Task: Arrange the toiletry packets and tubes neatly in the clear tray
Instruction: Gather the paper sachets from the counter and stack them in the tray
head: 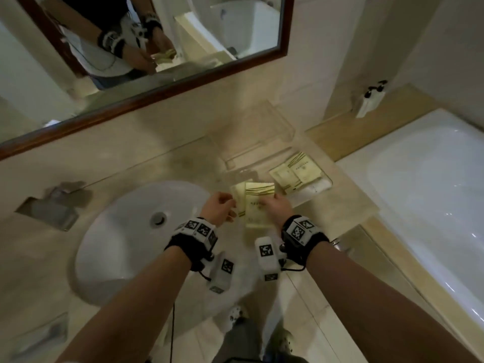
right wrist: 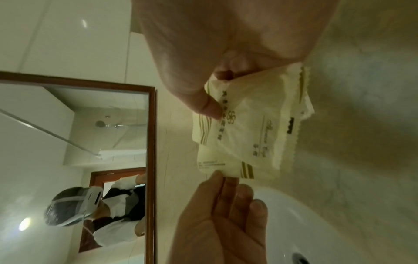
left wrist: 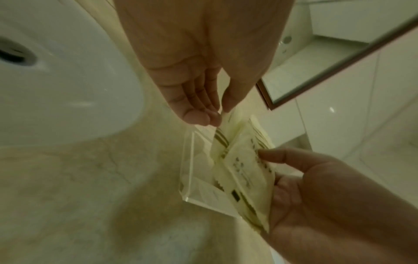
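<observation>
Both hands hold a small stack of pale yellow toiletry packets (head: pixel 258 205) just above the counter, in front of the clear tray (head: pixel 251 150). My right hand (head: pixel 275 203) grips the stack, thumb on its printed top (right wrist: pixel 248 128) and fingers underneath. My left hand (head: pixel 233 208) pinches the edge of a lower packet (left wrist: pixel 222 125) between thumb and fingertips (left wrist: pixel 203 116). More yellow packets (head: pixel 296 171) lie flat in the tray's right end, with a white packet (head: pixel 314 188) beside them. The tray's near corner (left wrist: pixel 192 160) shows under the held stack.
A white sink basin (head: pixel 125 231) sits left of the hands in the marble counter. A wood-framed mirror (head: pixel 157 82) lines the wall behind. A bathtub (head: pixel 424 192) is to the right, with pump bottles (head: pixel 369 100) on its ledge.
</observation>
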`<control>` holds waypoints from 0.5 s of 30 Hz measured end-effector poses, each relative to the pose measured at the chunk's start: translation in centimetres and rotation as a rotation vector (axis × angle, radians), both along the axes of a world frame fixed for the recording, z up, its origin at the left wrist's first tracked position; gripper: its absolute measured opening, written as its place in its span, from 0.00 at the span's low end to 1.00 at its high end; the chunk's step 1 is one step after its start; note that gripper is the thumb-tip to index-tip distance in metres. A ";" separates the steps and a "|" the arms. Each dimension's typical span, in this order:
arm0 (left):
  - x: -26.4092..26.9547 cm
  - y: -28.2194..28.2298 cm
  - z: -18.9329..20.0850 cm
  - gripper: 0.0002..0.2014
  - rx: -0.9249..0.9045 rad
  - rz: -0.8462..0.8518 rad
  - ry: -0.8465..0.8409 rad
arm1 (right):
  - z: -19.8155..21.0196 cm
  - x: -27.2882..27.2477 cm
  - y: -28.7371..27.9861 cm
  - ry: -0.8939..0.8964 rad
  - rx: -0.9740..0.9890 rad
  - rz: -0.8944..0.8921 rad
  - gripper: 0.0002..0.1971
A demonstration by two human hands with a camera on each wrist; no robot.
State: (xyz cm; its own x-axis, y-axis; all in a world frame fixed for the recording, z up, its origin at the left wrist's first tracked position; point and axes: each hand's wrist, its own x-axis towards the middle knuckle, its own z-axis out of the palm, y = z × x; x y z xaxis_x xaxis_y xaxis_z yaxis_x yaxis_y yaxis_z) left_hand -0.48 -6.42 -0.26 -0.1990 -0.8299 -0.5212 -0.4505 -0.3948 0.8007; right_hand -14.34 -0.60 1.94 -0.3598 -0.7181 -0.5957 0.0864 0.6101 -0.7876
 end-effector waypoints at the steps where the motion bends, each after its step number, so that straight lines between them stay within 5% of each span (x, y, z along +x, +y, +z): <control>1: -1.3 -0.3 -0.4 0.10 0.004 -0.032 -0.011 | -0.4 -1.1 -0.3 0.000 0.007 -0.003 0.13; 5: -5.8 -2.5 -2.5 0.04 0.018 -0.084 -0.042 | -1.6 -5.1 -2.6 0.072 0.055 -0.027 0.16; 9: -9.6 -4.9 -4.2 0.07 0.092 -0.092 -0.089 | -2.4 -9.3 -4.5 0.107 0.091 -0.245 0.23; 15: -13.2 -7.4 -6.0 0.14 0.136 -0.063 -0.217 | -5.2 -15.3 -6.2 0.138 0.118 -0.396 0.19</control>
